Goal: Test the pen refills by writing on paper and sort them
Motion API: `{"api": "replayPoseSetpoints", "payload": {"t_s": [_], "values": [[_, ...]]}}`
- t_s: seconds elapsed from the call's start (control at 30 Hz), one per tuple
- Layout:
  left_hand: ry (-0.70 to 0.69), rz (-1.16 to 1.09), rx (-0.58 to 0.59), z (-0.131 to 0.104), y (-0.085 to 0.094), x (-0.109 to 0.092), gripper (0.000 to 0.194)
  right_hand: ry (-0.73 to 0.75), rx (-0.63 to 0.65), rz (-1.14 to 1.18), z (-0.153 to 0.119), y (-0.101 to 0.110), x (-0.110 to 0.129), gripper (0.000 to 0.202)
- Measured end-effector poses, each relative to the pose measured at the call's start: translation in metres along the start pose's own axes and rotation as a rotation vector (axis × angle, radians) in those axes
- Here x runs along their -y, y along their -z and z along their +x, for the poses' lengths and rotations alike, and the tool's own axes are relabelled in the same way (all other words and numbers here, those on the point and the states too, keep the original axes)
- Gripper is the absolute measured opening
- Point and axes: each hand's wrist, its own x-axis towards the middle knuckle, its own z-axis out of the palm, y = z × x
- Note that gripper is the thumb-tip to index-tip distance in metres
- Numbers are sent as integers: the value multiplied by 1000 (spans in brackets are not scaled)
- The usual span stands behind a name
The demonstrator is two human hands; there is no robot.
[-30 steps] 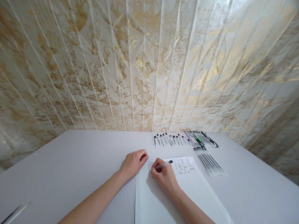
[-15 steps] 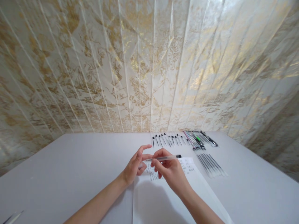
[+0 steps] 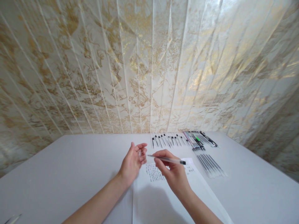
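My right hand (image 3: 171, 166) is closed around a clear-barrelled pen (image 3: 176, 160) with a black end. Its bare writing tip points left, a short way from the fingers of my left hand (image 3: 133, 160). A small see-through piece (image 3: 140, 153), apparently the pen's cap, sits among the curled fingers of that left hand, whose palm is turned partly up. Beneath both hands lies a white sheet of paper (image 3: 154, 199), with rows of dark handwriting near its top. My right hand hides part of the writing.
Several black-ended pen parts (image 3: 161, 141) are lined up at the table's back. To their right lie bundled pens (image 3: 198, 140), one with a green part, and a row of clear tubes with dark refills (image 3: 211, 165). A thin pale item (image 3: 16, 219) is at the lower left.
My hands have moved apart, and the pen's tip has come away from the left fingers. The left hand has turned its palm upward; the pen's black end has dipped slightly.
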Motion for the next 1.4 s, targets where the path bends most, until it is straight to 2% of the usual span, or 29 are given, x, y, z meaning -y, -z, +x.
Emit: {"api": "replayPoseSetpoints", "payload": {"t_s": [0.07, 0.17, 0.37, 0.57, 0.7, 0.8, 1.0, 1.07, 1.13, 1.2, 1.27, 1.3, 1.4], "values": [[16, -146, -64, 0, -5, -4, 41, 158, 45, -103, -3, -1, 1, 14], [44, -242, -127, -4, -12, -9, 42, 333, 163, -201, -9, -4, 0, 23], [71, -231, -163, -15, -26, -13, 43, 467, 246, -335, -14, -8, -6, 28], [118, -276, -181, -20, -31, -10, 42, 531, 265, -507, -13, -8, -5, 24], [132, -85, -196, -24, -30, -2, 51, 548, 301, -593, -11, -6, -4, 25], [122, 44, -215, -27, -27, 7, 54, 526, 302, -565, -10, -5, -9, 32], [104, 114, -262, -30, -21, 18, 46, 535, 299, -499, -13, -10, -17, 37], [102, 154, -248, -31, -22, 21, 46, 507, 279, -481, -12, -12, -15, 35], [91, 198, -175, -33, -25, 24, 49, 397, 236, -462, -8, -9, -11, 29], [72, 288, -60, -35, -27, 27, 55, 231, 160, -478, 2, 4, -5, 24], [28, 506, 31, -37, -26, 30, 54, 83, 97, -575, 15, 31, 1, 28], [-19, 662, 58, -38, -23, 32, 51, 28, 88, -659, 20, 49, 3, 31], [-207, 1165, 161, -36, -10, 38, 44, -164, 172, -968, 31, 114, -1, 36]]}}
